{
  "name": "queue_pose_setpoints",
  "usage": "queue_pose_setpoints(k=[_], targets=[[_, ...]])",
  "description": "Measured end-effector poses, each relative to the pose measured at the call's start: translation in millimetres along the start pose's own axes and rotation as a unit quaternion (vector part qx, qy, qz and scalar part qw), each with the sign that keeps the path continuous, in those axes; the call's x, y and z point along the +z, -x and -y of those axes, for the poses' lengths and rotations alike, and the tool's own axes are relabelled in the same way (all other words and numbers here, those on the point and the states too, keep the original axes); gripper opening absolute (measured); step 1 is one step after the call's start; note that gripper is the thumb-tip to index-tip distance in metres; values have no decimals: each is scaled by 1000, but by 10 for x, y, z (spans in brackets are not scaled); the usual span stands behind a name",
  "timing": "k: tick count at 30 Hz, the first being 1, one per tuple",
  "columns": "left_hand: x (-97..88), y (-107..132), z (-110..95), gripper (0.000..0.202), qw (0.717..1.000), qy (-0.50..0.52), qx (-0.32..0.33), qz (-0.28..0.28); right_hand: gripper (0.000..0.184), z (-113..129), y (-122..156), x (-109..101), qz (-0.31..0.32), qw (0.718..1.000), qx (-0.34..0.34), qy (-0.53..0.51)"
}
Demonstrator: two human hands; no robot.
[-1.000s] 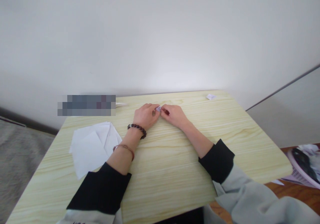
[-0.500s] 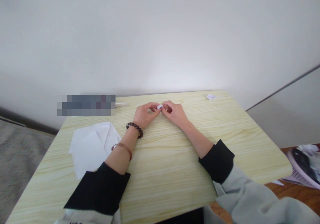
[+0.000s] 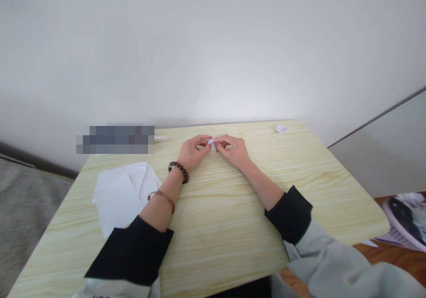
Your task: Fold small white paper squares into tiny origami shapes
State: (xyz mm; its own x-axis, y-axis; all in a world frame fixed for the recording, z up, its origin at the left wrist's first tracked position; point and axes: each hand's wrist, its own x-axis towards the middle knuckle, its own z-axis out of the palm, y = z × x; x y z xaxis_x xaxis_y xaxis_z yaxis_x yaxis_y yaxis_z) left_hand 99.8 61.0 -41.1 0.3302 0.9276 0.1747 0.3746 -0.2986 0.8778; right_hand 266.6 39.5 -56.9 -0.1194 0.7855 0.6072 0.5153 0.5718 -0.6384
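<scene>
A small folded piece of white paper (image 3: 212,144) is pinched between my two hands over the far middle of the table. My left hand (image 3: 194,150) grips its left side between thumb and fingers. From the right, my right hand (image 3: 234,150) holds it with fingertips and thumb, the two hands almost touching. Its exact folds are too small to make out. To the left of my left forearm lies a loose stack of white paper sheets (image 3: 120,196), partly covered by that arm. Another small folded paper (image 3: 281,129) rests near the table's far right corner.
The pale wood-grain table (image 3: 226,227) stands against a white wall (image 3: 213,58). A blurred-out dark object (image 3: 116,140) is at the far left edge, with a thin white item (image 3: 162,138) beside it. A pink basket (image 3: 396,231) with crumpled contents stands on the floor at right.
My right fingers have shifted slightly left, over the top of the small paper, and the paper has turned and now points downward. My arms have otherwise stayed in place.
</scene>
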Motion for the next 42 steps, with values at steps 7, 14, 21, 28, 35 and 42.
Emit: queue_pose_setpoints(k=[7,14,21,28,35,42], targets=[[-37,-29,10,41,995,82,-43,23,19,-14,-2,-15,-11,998,-58,-1],[-31,-31,55,51,992,120,-30,39,18,-4,-1,-25,-20,998,-63,-22],[-35,-39,77,51,989,146,-25,22,16,58,6,-45,22,994,56,-88],[-20,-33,78,41,993,112,-29,-6,22,-5,-3,2,33,988,116,-101],[-30,-29,45,40,994,108,-8,-15,21,-42,4,19,77,988,117,-71],[-19,-22,58,41,992,127,-19,-4,18,-53,3,17,69,986,114,-96]])
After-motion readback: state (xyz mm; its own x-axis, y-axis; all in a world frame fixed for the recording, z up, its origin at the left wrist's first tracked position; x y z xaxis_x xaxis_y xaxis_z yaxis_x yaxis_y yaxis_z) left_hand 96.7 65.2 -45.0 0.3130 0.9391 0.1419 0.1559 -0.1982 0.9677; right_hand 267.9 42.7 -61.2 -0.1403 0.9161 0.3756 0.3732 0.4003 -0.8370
